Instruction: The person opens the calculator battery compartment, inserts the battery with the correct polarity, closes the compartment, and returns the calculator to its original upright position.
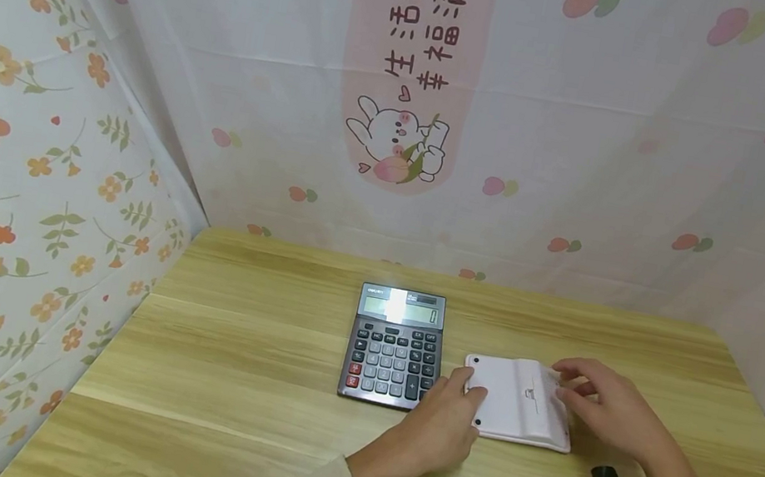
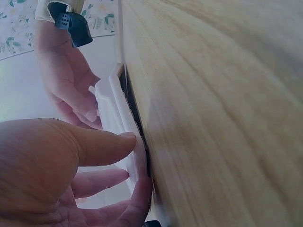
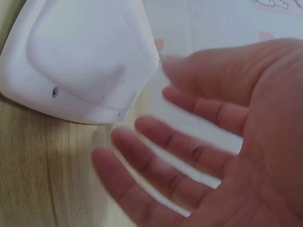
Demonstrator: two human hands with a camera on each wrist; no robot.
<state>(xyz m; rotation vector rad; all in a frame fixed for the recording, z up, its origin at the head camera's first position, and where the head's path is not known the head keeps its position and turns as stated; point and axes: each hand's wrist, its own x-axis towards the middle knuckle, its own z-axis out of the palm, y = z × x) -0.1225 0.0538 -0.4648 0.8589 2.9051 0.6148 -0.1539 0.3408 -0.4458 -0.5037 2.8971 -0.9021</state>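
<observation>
A pale pink device (image 1: 503,402), which looks like a calculator, lies with its back up on the table, showing a raised wedge and dark round feet. My left hand (image 1: 440,421) holds it by its left end; in the left wrist view the thumb (image 2: 111,146) presses on its edge and the fingers bend around it. At the other end is my right hand (image 1: 608,407). The right wrist view shows its fingers (image 3: 156,170) loosely spread, apart from the device (image 3: 85,56). The device's keys are hidden.
A dark grey calculator (image 1: 394,348) lies face up just left of the pink device, its display showing 0. Both stand on a wood-grain table (image 1: 242,350). Behind it hangs a printed white curtain (image 1: 264,84), with a flowered cloth (image 1: 37,214) on the left.
</observation>
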